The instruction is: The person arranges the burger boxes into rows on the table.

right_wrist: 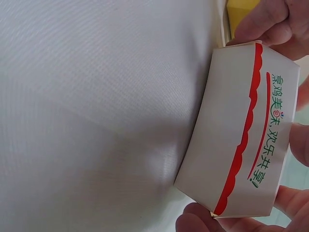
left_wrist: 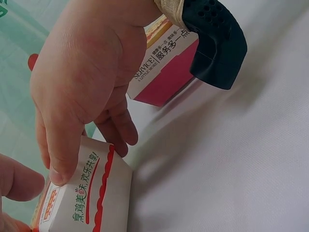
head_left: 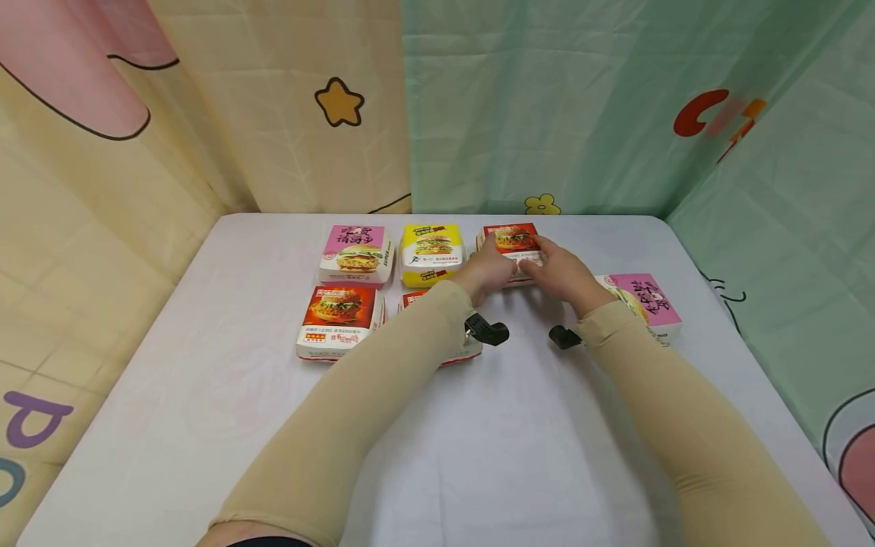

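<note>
Both hands hold a small red-and-white burger box (head_left: 513, 237) at the right end of the back row. My left hand (head_left: 487, 269) grips its left end, while my right hand (head_left: 563, 273) has the right end, thumb on the top face. In the left wrist view the right hand (left_wrist: 84, 77) spans the box's corner, its fingers along the side. The right wrist view shows the white front of the box (right_wrist: 241, 135), with a scalloped red stripe and green lettering, fingers curled at both ends. Beside the left hand stands a yellow burger box (head_left: 432, 245).
A pink burger box (head_left: 355, 247) stands at the back left, with a red one (head_left: 340, 315) in front. Another red box (head_left: 461, 354) is mostly hidden behind the left forearm. A pink box (head_left: 652, 300) lies by the right wrist. Curtains (head_left: 547, 99) close off the white table (head_left: 506, 441).
</note>
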A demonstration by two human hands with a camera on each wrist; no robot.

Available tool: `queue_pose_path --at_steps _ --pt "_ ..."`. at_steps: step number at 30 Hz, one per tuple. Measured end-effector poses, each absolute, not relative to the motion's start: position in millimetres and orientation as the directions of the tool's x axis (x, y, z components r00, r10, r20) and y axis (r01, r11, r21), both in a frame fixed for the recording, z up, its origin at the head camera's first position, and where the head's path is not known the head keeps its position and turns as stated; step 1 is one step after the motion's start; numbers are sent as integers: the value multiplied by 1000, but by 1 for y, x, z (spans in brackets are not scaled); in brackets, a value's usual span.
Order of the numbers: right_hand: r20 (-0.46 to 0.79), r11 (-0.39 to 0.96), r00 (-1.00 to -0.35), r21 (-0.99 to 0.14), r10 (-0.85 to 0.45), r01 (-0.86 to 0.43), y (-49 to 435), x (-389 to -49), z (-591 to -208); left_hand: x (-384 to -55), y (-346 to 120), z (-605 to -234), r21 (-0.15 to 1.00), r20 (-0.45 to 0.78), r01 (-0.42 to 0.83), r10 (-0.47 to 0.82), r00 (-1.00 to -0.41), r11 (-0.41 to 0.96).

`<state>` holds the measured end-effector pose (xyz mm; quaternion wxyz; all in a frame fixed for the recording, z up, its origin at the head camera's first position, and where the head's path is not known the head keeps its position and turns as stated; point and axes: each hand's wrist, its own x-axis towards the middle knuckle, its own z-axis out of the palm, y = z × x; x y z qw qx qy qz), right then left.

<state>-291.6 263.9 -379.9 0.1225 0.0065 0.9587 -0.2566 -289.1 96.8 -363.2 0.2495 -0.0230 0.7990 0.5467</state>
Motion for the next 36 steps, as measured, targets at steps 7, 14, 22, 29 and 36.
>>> queue_pose_path --at_steps 7,14,22,29,36 --pt "-237 866 -970 -494 -53 74 265 -291 -380 -290 96 -364 855 -418 -294 233 -878 427" --pt "-252 861 -966 -502 -53 83 266 -290 -379 -289 96 -365 865 -393 -271 234 -889 423" --pt "-233 864 -971 -498 -54 71 266 -279 -368 -283 95 -360 861 -363 -236 219 -906 451" --pt "-156 884 -987 -466 -42 36 277 -250 -341 -263 93 -345 828 -265 -100 227 -937 552" --pt "-67 916 -998 -400 8 34 321 -220 -322 -236 96 -333 851 -171 23 318 -933 525"
